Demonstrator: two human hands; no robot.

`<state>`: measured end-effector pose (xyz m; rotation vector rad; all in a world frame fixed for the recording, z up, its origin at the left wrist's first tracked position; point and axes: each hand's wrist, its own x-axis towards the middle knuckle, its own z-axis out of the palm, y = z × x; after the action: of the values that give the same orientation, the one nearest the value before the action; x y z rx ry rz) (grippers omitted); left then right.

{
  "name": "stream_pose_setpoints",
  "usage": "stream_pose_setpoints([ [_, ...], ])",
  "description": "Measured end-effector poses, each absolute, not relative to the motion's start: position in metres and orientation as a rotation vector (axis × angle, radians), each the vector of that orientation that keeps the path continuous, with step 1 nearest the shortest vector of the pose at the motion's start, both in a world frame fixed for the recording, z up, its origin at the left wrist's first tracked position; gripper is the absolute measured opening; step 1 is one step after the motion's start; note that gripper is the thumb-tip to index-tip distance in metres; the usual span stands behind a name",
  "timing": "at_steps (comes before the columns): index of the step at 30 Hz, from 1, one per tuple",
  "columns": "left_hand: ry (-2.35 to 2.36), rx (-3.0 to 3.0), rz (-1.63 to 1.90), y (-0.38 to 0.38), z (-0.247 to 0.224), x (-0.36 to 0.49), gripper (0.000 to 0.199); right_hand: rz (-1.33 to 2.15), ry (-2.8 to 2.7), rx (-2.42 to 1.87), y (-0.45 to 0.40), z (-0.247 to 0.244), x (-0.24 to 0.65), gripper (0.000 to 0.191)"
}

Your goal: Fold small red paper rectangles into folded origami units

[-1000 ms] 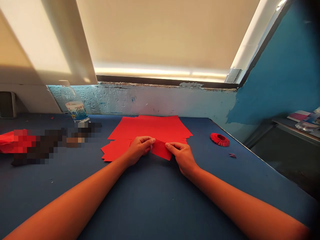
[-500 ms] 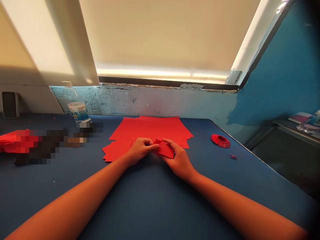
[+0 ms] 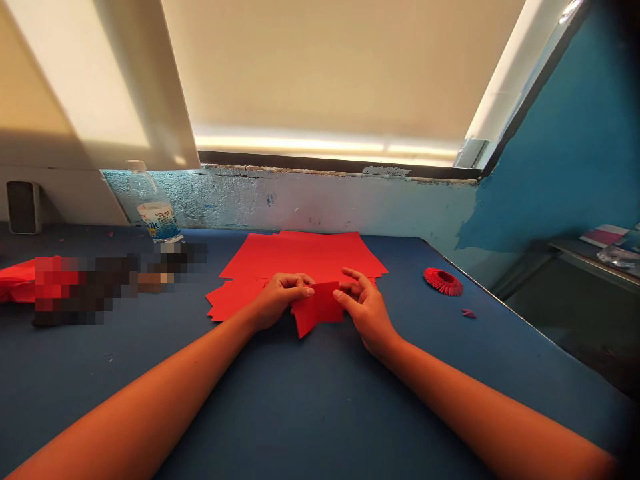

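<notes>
A small creased piece of red paper (image 3: 320, 303) is held up between my hands, its lower left corner pointing down. My left hand (image 3: 280, 300) pinches its upper left edge between thumb and curled fingers. My right hand (image 3: 371, 313) has its thumb on the upper right edge, other fingers partly behind the paper and the index finger raised. Behind and below them, overlapping red paper sheets (image 3: 305, 257) lie on the dark blue table (image 3: 280, 413). To the right sit a ring of folded red paper (image 3: 443, 282) and a small folded paper piece (image 3: 469, 313).
At the back left stands a clear plastic bottle (image 3: 159, 217) with a label. A dark phone-like device (image 3: 23, 207) leans near the wall. Red material (image 3: 17, 280) lies at the far left, beside a blurred-out patch. A side shelf (image 3: 600, 257) with items stands beyond the table's right edge.
The red paper has been turned and opened out, so its broad creased face now shows. My right hand has shifted slightly right, with its index finger lifted away from the paper.
</notes>
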<state>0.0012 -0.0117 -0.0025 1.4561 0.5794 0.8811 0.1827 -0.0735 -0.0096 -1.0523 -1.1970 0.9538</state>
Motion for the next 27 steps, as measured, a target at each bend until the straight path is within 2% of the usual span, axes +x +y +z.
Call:
stream_pose_setpoints([
  [3, 0.564, 1.404, 0.884, -0.0124, -0.0014, 0.0, 0.03, 1.017, -1.235, -1.064, -0.0759, -0.0069, 0.1826, 0.066],
  [8, 0.609, 1.406, 0.863, -0.0124, 0.0, -0.0013, 0.023, 1.053, -1.318, -1.116, -0.0779, -0.0074, 0.1818, 0.044],
  [13, 0.591, 1.394, 0.821, -0.0107, -0.001, -0.0005, 0.031, 1.083, -1.252, -1.109, -0.0774, -0.0088, 0.1825, 0.045],
  [17, 0.62, 1.488, 0.781, -0.0114, 0.0002, -0.0003, 0.031, 0.969, -1.37, -1.166, -0.0773, -0.0063, 0.1823, 0.03],
  [27, 0.607, 1.618, 0.702, -0.0152, -0.0006, 0.005, 0.025, 1.024, -1.404, -1.153, -0.076, -0.0057, 0.1815, 0.032],
])
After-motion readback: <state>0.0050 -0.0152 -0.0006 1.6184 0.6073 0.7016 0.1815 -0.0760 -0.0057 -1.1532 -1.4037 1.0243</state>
